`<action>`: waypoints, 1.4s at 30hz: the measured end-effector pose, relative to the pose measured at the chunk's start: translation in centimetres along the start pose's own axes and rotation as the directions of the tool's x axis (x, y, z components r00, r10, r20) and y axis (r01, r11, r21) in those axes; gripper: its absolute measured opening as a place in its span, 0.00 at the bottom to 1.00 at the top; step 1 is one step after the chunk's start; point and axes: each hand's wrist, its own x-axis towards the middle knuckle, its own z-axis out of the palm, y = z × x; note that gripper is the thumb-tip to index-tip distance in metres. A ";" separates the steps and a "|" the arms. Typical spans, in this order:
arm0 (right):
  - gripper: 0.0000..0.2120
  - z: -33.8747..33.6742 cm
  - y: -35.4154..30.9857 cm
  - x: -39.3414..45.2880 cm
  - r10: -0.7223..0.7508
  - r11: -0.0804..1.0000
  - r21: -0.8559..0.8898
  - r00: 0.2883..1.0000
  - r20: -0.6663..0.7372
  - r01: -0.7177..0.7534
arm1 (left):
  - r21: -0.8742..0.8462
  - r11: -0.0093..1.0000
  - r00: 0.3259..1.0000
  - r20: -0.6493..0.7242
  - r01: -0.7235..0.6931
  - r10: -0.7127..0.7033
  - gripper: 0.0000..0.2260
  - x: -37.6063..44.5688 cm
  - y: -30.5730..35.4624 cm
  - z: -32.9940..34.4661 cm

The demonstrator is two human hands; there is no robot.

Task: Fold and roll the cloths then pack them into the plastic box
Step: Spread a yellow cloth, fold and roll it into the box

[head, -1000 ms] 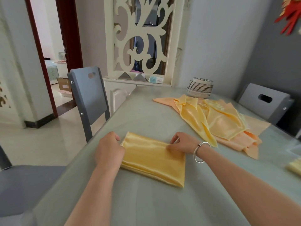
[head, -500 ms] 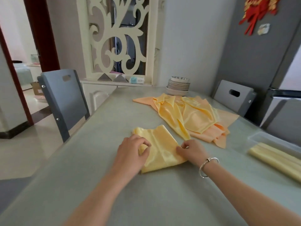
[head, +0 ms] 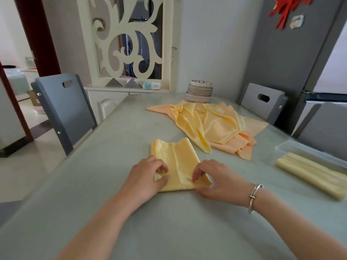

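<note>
A folded yellow satin cloth lies on the grey-green table in front of me, its long side running away from me. My left hand pinches its near left corner. At the near right corner my right hand, with a silver bracelet on the wrist, pinches the cloth too. Behind lies a loose pile of yellow and orange cloths. A clear plastic box at the right edge holds rolled yellow cloths.
A stack of plates stands at the table's far end. One grey chair is at the left side, another grey chair at the far right. A grey fridge rises behind the box.
The folded cloth has been turned so its long side points away from me. Both hands moved to its near corners. My head turned right, bringing the plastic box into view.
</note>
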 end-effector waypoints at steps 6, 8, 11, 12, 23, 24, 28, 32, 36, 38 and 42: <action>0.11 0.2 1.1 0.2 0.037 0.991 -0.124 0.999 -0.031 -0.041 | -0.073 0.997 0.993 0.114 0.038 -0.029 0.13 -0.4 0.3 -1.7; 0.08 0.5 1.4 0.2 0.069 0.995 -0.072 0.995 -0.077 -0.074 | -0.039 0.999 0.981 0.192 0.035 -0.027 0.14 -0.5 0.3 -2.1; 0.01 0.8 1.9 0.3 0.160 0.985 0.095 0.977 -0.144 -0.147 | -0.057 0.996 0.970 0.236 0.072 -0.057 0.11 -0.7 0.0 -2.3; 0.02 0.9 2.1 0.3 0.212 0.969 0.157 0.965 -0.152 -0.189 | -0.084 0.992 0.970 0.229 0.098 -0.076 0.11 -0.7 -0.2 -2.2; 0.03 2.1 1.7 1.3 0.435 0.886 0.269 0.878 -0.199 -0.378 | -0.149 0.967 0.978 0.064 0.207 -0.199 0.08 -0.1 -1.3 -0.6; 0.03 2.3 1.6 1.4 0.426 0.897 0.222 0.883 -0.196 -0.383 | -0.127 0.970 0.978 0.050 0.209 -0.204 0.08 -0.1 -1.3 -0.4; 0.04 2.4 1.5 1.3 0.420 0.905 0.163 0.887 -0.195 -0.393 | -0.099 0.974 0.979 0.000 0.203 -0.204 0.08 -0.1 -1.1 -0.3; 0.09 2.2 1.2 1.3 0.366 0.930 0.067 0.901 -0.232 -0.361 | -0.061 0.978 0.980 -0.018 0.198 -0.200 0.10 -0.1 -0.9 -0.4; 0.11 2.5 1.3 1.3 0.105 0.959 -0.225 0.950 -0.293 -0.175 | -0.022 0.990 0.988 -0.070 0.140 -0.141 0.12 -0.2 -0.6 -0.8; 0.11 2.7 1.4 1.4 -0.004 0.948 -0.310 0.968 -0.252 -0.076 | 0.053 0.996 0.994 -0.086 0.066 -0.061 0.09 -0.1 -0.3 -0.9; 0.07 2.1 1.7 1.1 -0.068 0.947 -0.322 0.979 -0.191 0.003 | 0.209 0.975 0.995 -0.054 -0.074 0.087 0.05 0.0 0.2 -1.1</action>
